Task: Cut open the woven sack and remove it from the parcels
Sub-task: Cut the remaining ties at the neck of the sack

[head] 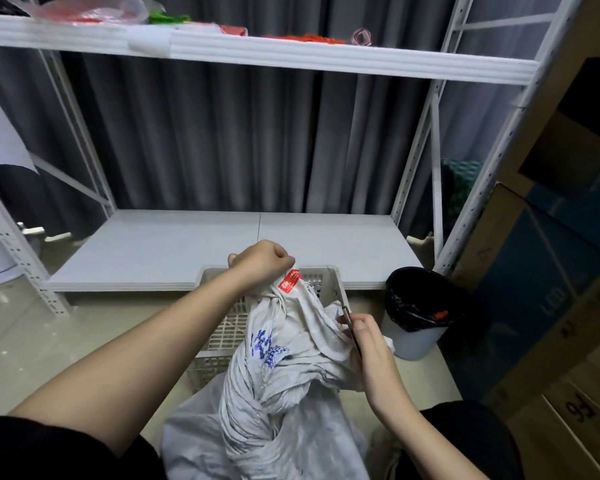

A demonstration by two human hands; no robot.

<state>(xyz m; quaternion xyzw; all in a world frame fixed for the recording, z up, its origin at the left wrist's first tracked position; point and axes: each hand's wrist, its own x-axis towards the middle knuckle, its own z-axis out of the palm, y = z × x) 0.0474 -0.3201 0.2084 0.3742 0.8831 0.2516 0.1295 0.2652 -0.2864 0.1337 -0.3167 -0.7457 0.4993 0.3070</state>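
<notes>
A white metal rack (430,140) is seen against a dark grey curtain (222,133), its lower shelf (187,247) bare and its upper shelf (257,53) scattered with red and green items that cannot be made out clearly. Cardboard boxes (551,271) are stacked along the right edge. In the lower centre, the woven sack (284,382), white with blue print, is bunched and twisted, and is draped up out of a pale slatted crate (229,327) that stands on the floor in front of the lower shelf. The sack's gathered top is pulled upward by the left hand (262,259), whose grip is closed as a fist around the cloth just above a red label (289,280). The sack hangs below and to the right of that fist. A loose fold on the sack's right side is met by the right hand (368,344), whose grip is curled round a thin dark blade (350,327), with its tip set against the cloth. A white bin (420,341) with a black liner stands just right of the crate. The parcels are hidden by the sack.
</notes>
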